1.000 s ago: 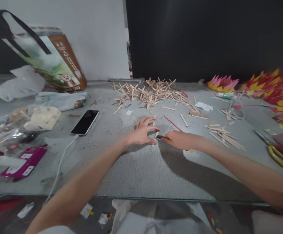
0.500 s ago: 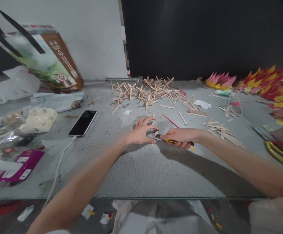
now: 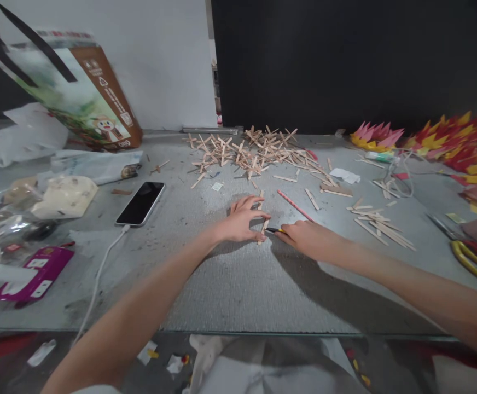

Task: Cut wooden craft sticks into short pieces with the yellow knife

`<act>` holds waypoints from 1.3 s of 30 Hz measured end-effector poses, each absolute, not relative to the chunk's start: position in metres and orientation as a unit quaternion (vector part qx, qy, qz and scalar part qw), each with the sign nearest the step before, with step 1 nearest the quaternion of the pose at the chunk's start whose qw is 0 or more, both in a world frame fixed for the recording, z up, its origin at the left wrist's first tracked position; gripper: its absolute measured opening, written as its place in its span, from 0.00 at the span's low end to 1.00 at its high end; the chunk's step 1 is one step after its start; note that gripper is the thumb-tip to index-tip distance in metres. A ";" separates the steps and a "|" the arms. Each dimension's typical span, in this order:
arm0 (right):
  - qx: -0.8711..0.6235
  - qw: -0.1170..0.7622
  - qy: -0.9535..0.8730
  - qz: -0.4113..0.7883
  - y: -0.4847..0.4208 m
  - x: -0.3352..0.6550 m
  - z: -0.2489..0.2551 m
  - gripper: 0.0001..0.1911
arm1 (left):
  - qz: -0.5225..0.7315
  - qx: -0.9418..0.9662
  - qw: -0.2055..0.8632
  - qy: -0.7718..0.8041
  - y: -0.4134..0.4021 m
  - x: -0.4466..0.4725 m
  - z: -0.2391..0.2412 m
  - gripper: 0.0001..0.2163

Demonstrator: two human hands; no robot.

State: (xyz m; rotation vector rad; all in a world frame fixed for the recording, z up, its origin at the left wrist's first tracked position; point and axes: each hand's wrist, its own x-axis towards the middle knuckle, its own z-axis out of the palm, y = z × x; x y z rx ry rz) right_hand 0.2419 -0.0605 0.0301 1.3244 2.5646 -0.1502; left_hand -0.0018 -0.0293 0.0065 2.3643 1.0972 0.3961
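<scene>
My left hand (image 3: 244,220) rests on the table, its thumb and fingers gripping a craft stick (image 3: 261,196) that lies pointing away from me. A second, short piece of craft stick (image 3: 265,226) sits at a slant by the thumb, overlapping the first. My right hand (image 3: 306,237) is closed around a black and yellow utility knife (image 3: 277,230). The knife's tip end reaches the slanted piece; whether it touches is too small to tell. Most of the knife's handle is hidden under my palm.
A heap of crossed craft sticks (image 3: 242,153) lies at the back, with loose sticks (image 3: 380,224) to the right. A red striped pencil-like stick (image 3: 295,205) lies beyond my right hand. Around are a phone (image 3: 140,204), scissors (image 3: 468,254), a bag (image 3: 94,104) and paper flowers (image 3: 460,145).
My right hand has rolled over, so its back shows and the knife handle is more hidden. The knife's tip has drawn slightly back from the left fingers. My left hand keeps its hold.
</scene>
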 end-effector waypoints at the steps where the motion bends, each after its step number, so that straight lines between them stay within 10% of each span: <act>1: 0.455 0.126 0.880 -0.051 -0.060 0.242 0.031 0.28 | 0.146 0.867 0.251 0.404 -0.029 -0.002 0.007 0.28; 39: 0.488 0.156 0.857 -0.061 -0.072 0.230 0.037 0.29 | 0.151 0.876 0.245 0.388 -0.025 -0.003 0.004 0.28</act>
